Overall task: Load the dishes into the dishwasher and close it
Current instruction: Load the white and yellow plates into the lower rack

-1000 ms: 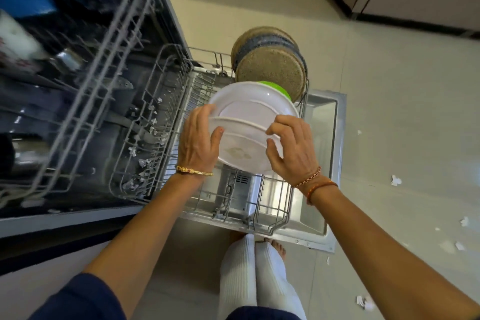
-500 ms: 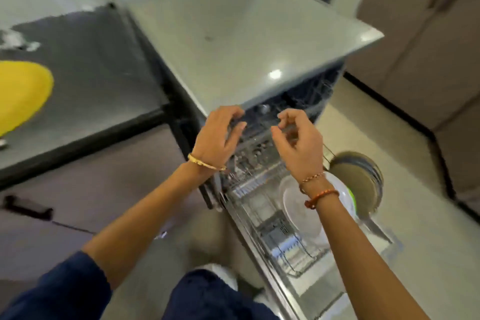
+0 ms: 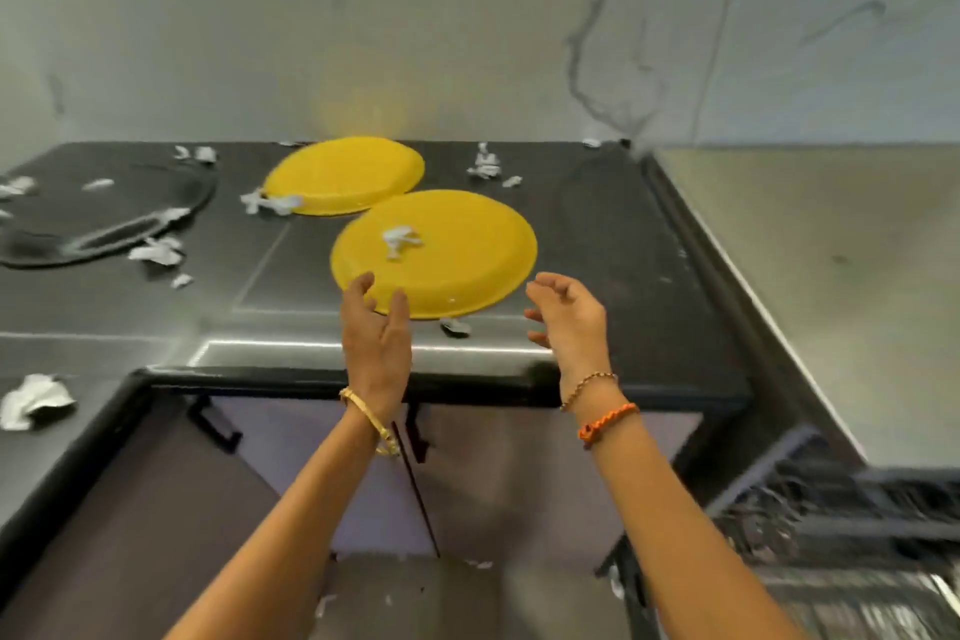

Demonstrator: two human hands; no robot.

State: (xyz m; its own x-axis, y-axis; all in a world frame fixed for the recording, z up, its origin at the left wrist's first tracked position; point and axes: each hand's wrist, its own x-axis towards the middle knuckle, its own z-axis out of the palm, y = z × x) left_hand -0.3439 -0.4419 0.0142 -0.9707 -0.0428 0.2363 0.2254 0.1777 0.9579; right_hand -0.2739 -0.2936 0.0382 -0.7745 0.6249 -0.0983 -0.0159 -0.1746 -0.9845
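A dark countertop (image 3: 613,244) carries two yellow plates. The near yellow plate (image 3: 457,255) lies just beyond the fingertips of both hands, with a white paper scrap (image 3: 400,240) on its middle. The far yellow plate (image 3: 345,176) sits farther from the fingers, behind the first. More torn paper scraps (image 3: 158,251) lie scattered across the counter, mostly left of the fingers.

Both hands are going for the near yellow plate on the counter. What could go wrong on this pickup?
1. The near yellow plate carries a crumpled white scrap; tilting it may drop that on the floor or into the dishwasher rack.
2. Its front rim sits near the counter edge; a nudge from the open left hand or right hand could slide it off.
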